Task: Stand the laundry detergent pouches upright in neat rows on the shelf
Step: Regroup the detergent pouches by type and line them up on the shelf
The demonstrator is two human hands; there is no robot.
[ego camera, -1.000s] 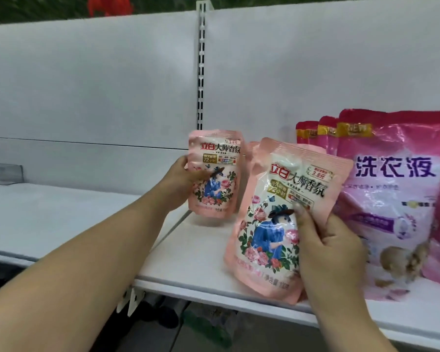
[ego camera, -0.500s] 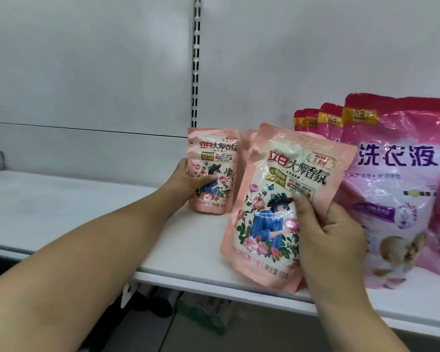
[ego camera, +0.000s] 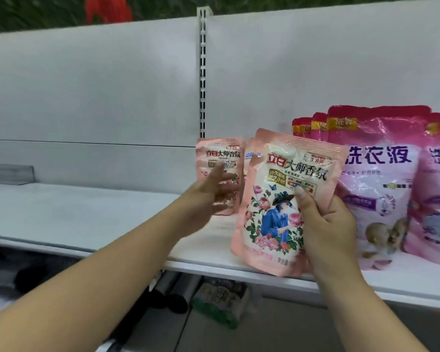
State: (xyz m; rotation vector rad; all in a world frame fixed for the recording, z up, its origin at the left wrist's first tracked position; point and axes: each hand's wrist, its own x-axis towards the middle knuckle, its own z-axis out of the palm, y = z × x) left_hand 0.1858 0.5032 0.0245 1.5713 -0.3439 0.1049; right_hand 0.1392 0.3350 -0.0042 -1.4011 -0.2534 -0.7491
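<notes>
Head view: at centre right, the right hand grips a peach floral pouch, tilted, above the white shelf edge. Centre frame, the blurred left hand, fingers apart and holding nothing, hovers before a second pouch standing upright. Large pink bags stand at right.

Two bare forearms, no sleeves in view, left hand motion-blurred, right hand with short unpainted nails
</notes>
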